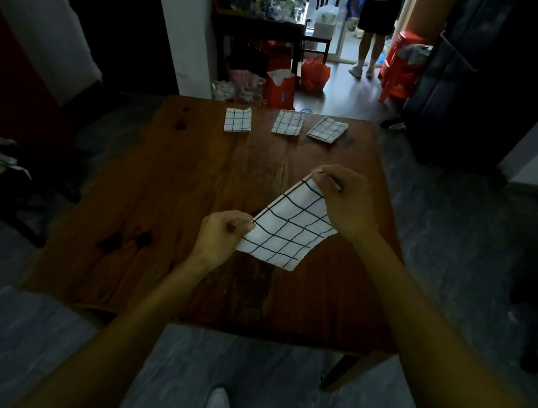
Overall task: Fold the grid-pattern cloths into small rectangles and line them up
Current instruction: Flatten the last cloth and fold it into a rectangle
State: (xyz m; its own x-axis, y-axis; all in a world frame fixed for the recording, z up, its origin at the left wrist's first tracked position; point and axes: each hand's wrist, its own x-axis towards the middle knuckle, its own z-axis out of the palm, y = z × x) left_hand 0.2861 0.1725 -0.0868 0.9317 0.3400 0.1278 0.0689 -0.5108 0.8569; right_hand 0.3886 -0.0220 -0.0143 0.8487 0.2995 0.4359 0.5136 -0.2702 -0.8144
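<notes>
**A:** What am I working with here?

**B:** From where I sit, the grid-pattern cloth (286, 228) is in mid-air just right of frame centre, above the wooden table (144, 193). I judge it light and limp: it sags between the two pinch points, so it will only keep its shape while the top edge is held taut.

**A:** And my hold?

**B:** My left hand (218, 236) has its fingers closed narrowly on the lower-left corner of the cloth; my right hand (344, 202) pinches the upper corner, fingertips tight on the fabric. Corners and the hemmed edge are the places to take it; a grip in the middle would bunch it.

**A:** Which way does it run?

**B:** The stretched edge is its long axis, a diagonal rising from centre toward the upper right. The free end hangs toward the lower right.

**A:** The others?

**B:** Three folded cloths (286, 123) lie in a row near the table's far edge, upper middle of frame; the rightmost is skewed.
</notes>
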